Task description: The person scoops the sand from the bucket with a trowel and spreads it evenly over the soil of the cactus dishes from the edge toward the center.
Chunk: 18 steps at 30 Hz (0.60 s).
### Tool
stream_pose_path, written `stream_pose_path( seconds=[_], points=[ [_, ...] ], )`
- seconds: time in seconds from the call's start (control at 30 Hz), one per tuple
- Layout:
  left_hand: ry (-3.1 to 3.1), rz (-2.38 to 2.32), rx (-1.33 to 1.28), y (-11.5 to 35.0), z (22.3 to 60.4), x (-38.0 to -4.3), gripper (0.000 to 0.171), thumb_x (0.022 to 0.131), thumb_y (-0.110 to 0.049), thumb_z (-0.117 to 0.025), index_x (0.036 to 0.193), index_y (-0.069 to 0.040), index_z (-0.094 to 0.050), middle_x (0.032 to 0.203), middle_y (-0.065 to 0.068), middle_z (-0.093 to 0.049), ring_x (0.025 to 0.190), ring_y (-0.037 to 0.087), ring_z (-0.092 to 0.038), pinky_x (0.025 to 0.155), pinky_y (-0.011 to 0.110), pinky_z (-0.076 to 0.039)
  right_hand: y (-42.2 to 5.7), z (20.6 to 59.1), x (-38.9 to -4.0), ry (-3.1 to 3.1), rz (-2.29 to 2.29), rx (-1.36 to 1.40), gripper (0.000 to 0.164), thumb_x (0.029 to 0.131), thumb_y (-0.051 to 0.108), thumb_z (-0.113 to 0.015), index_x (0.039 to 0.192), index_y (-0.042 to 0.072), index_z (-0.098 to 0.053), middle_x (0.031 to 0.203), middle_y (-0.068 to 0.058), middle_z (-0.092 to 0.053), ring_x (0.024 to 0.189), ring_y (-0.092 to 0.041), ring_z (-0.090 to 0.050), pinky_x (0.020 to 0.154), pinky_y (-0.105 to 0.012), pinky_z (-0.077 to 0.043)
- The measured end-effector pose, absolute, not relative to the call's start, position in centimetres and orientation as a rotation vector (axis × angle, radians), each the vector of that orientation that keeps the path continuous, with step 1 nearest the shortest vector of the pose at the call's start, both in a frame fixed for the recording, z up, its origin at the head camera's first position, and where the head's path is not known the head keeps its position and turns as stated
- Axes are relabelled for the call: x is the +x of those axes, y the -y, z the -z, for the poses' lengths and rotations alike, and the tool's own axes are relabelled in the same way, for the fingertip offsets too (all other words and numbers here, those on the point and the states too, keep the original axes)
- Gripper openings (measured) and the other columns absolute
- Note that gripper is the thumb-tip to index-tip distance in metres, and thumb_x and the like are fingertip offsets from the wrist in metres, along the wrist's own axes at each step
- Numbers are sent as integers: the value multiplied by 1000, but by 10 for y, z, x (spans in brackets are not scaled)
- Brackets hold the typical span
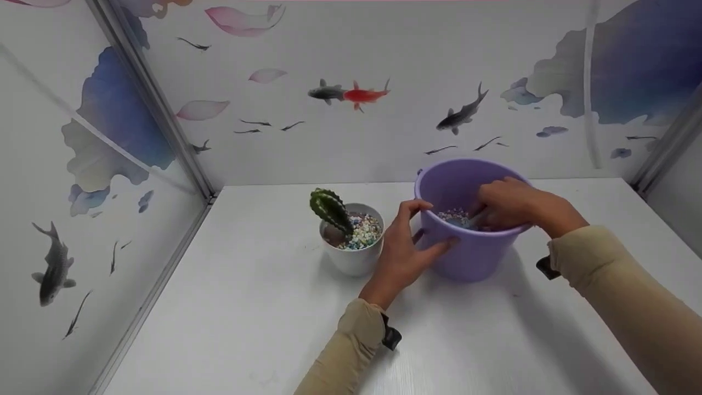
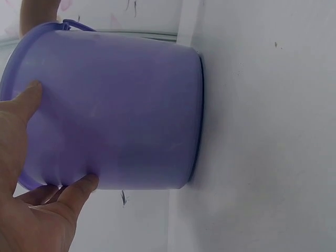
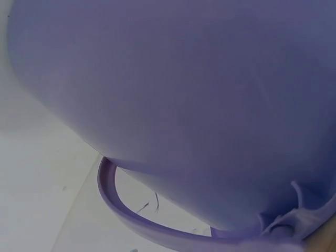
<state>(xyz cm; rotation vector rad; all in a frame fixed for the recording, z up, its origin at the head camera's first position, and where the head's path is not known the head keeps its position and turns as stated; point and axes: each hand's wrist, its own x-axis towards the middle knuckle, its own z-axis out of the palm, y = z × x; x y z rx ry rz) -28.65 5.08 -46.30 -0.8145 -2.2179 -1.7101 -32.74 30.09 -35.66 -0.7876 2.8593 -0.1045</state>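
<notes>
A purple bucket (image 1: 466,255) stands upright on the white table, with small multicoloured pebbles (image 1: 453,214) inside. My left hand (image 1: 403,249) steadies it from the left side, thumb against the front and fingers around the side below the rim; the left wrist view shows the fingertips on its wall. My right hand (image 1: 507,203) reaches over the rim into the bucket, fingers curled around a pale blue-grey tool (image 1: 465,221) among the pebbles. The tool's full shape is hidden. Only the bucket's outside shows in the right wrist view.
Left of the bucket is a white pot (image 1: 354,262) with a leaning green cactus (image 1: 331,210) and multicoloured pebbles (image 1: 364,230) on part of its surface. The bucket's handle (image 3: 131,220) hangs at its far side. Printed wall panels (image 1: 406,49) enclose the table's back and sides.
</notes>
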Motion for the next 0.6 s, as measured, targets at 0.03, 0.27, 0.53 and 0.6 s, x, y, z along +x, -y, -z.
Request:
stream_pose_path(
  seconds=[0.03, 0.27, 0.53, 0.6],
  points=[
    [2219, 1710, -815, -51, 463, -287, 73, 87, -40, -93, 143, -35, -46, 154, -12, -52, 156, 11, -45, 108, 37, -60, -301, 356, -327, -2859, 115, -780, 13, 94, 19, -79, 91, 30, -86, 89, 13, -80, 77, -9, -61, 83, -44, -48],
    [2202, 1712, -821, -50, 463, -287, 72, 87, -40, -93, 143, -33, -47, 153, -5, -54, 155, 12, -46, 108, 39, -60, -304, 350, -326, -2864, 191, -733, 18, 95, 13, -77, 104, 25, -88, 98, 8, -83, 84, -10, -67, 88, -45, -53],
    [2202, 1737, -825, -51, 462, -288, 73, 87, -39, -93, 143, -33, -47, 155, 0, -54, 155, 12, -46, 109, 39, -60, -308, 340, -322, -2900, 221, -747, 23, 95, 12, -76, 112, 24, -87, 110, 5, -84, 104, -18, -76, 96, -53, -58],
    [2204, 1748, -819, -51, 463, -288, 73, 87, -38, -94, 142, -34, -47, 155, 0, -54, 155, 12, -46, 109, 38, -60, -308, 337, -321, -2912, 219, -744, 24, 95, 12, -76, 113, 24, -87, 112, 5, -84, 108, -20, -76, 99, -54, -56]
  ],
)
